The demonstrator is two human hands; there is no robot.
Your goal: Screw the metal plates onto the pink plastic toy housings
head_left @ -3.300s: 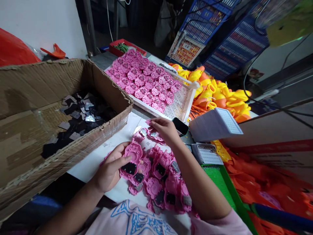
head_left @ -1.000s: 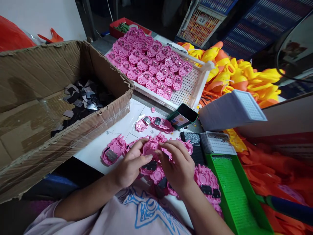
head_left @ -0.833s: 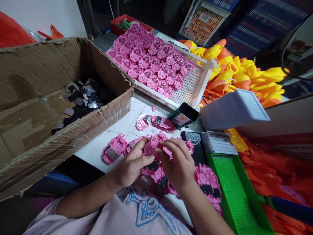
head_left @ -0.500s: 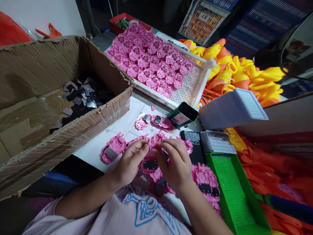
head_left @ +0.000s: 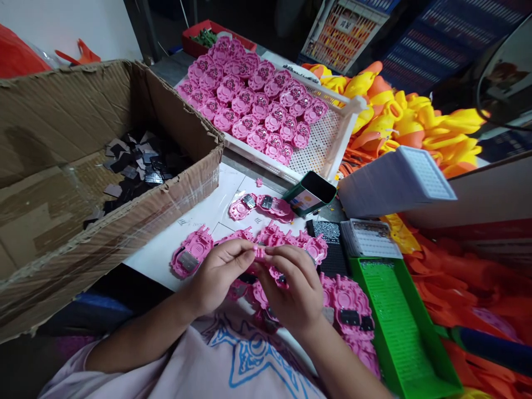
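Between my fingertips is a pink plastic part (head_left: pixel 260 252), seen nearly edge-on; most of it is hidden by the fingers. My left hand (head_left: pixel 222 272) pinches its left end with thumb and forefinger. On the other end, my right hand (head_left: pixel 294 277) closes with bent fingers. Around and below both hands lie several pink plastic casings with dark covers, one at the left (head_left: pixel 192 252) and one at the right (head_left: pixel 349 307). Two more casings (head_left: pixel 272 206) and a tiny pink piece (head_left: pixel 259 182) lie farther back on the white sheet (head_left: pixel 155 252).
An open cardboard box (head_left: pixel 174 205) with dark flat pieces stands left. Behind is a white tray (head_left: pixel 320 149) of pink casings. At right are a dark green container (head_left: pixel 311 194), a stack of white cards (head_left: pixel 390 185), a black screw tray (head_left: pixel 332 249) and a green bin (head_left: pixel 405 321).
The pink part between my hands has tilted from face-up to nearly edge-on, so its dark cover no longer shows. Both hands stay closed on it, shifted slightly.
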